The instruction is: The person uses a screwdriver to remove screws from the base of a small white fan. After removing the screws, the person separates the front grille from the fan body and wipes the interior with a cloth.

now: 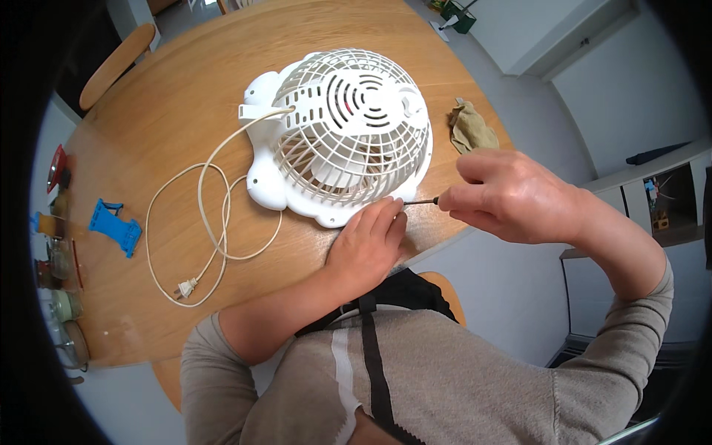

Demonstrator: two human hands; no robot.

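Beige sleeves bent; right hand grips screwdriver; left hand at fan, hold unclear.

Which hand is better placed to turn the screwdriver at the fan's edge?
Probably the right hand: it grips the screwdriver, which points at the fan, while the left hand rests at the fan's edge.

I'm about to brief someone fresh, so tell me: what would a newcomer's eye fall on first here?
The big white fan dominates, its domed cage facing up on the wooden table, with its pale cord looped to its left. Next, at its near edge, the left hand rests beside a thin dark tool gripped in the right hand. A bright blue piece stands out at far left.
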